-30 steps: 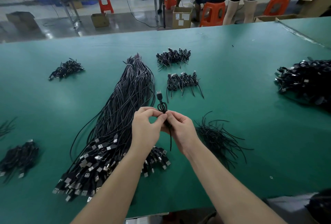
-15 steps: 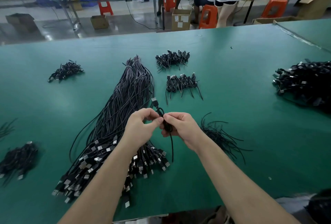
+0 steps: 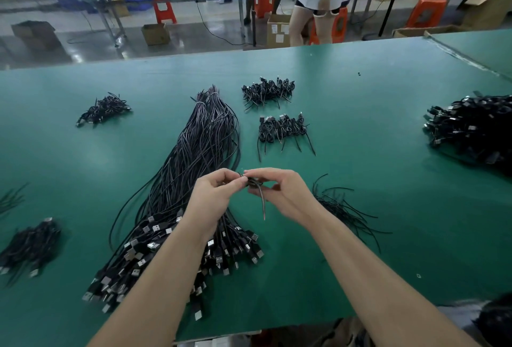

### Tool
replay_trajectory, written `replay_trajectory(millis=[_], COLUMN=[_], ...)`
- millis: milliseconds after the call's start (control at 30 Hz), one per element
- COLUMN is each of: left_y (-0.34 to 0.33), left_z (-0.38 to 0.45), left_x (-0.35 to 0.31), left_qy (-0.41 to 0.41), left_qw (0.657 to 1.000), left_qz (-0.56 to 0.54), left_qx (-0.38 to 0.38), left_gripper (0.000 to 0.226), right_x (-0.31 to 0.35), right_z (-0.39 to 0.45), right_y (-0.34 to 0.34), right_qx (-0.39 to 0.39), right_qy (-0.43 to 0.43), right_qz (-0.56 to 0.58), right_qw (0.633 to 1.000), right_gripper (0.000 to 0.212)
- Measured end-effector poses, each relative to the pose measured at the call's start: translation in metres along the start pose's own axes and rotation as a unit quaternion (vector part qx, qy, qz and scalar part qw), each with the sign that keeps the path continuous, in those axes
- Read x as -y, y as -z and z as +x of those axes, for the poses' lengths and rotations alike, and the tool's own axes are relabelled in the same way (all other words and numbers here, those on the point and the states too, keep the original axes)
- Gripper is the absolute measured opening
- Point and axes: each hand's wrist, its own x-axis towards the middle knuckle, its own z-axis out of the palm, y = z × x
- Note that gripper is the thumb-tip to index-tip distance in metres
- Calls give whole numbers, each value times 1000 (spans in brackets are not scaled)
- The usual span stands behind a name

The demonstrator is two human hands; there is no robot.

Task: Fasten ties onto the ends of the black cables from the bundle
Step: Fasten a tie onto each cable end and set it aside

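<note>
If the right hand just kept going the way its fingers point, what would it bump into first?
The right hand points leftward at the left hand, with the small coiled cable pinched between them. So it would likely meet that cable and the left fingertips almost at once; the big cable bundle lies beyond, lower down.

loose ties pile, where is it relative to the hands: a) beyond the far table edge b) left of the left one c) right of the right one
c, the loose ties fan out on the green table just right of the right hand, while the left hand is over the big bundle.
</note>
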Motion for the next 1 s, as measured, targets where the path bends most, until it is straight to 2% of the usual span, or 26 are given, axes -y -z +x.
replay_trajectory(millis=[133, 233, 367, 433, 467, 567, 600, 633, 667, 733, 800, 833, 900, 1000], left_y=[-2, -3, -6, -7, -7, -7, -7, -6, -6, -5, -3, -4, -7, -9], left_z=[0, 1, -4, -6, -6, -5, -4, -4, -4, -3, -1, 0, 2, 3], left_x=[0, -1, 2, 3, 4, 4, 5, 5, 5, 7, 6, 5, 4, 4], left_qy=[-35, -96, -230, -300, -342, -460, -477, -478, -462, -389, -259, -181, -56, 38], left_qw=[999, 988, 947, 913, 885, 767, 743, 741, 758, 833, 925, 962, 996, 999], left_qz=[23, 117, 220, 271, 311, 445, 465, 468, 457, 390, 273, 202, 65, -23], left_qx=[-6, -26, -40, -46, -48, -55, -56, -56, -53, -46, -49, -45, -34, -14], left_gripper=[10, 15, 19, 18, 18, 13, 12, 12, 12, 14, 14, 15, 15, 13], right_x=[1, 3, 11, 13, 14, 12, 12, 10, 10, 6, 1, 0, 1, 3], right_z=[3, 4, 3, 5, 6, 7, 7, 8, 9, 10, 11, 11, 9, 11], right_y=[2, 4, 8, 11, 13, 18, 20, 20, 20, 18, 16, 16, 14, 11], right_qx=[-21, 15, 61, 88, 104, 142, 148, 149, 142, 107, 69, 65, 83, 68], right_qy=[-34, -87, -151, -210, -243, -294, -299, -300, -301, -283, -211, -174, -129, -92], right_qz=[8, 24, 133, 187, 200, 198, 194, 192, 191, 187, 154, 134, 115, 107], right_qw=[999, 996, 978, 956, 944, 924, 922, 922, 923, 935, 963, 973, 982, 988], right_gripper=[9, 15, 26, 29, 31, 37, 39, 39, 39, 33, 12, 18, 29, 18])
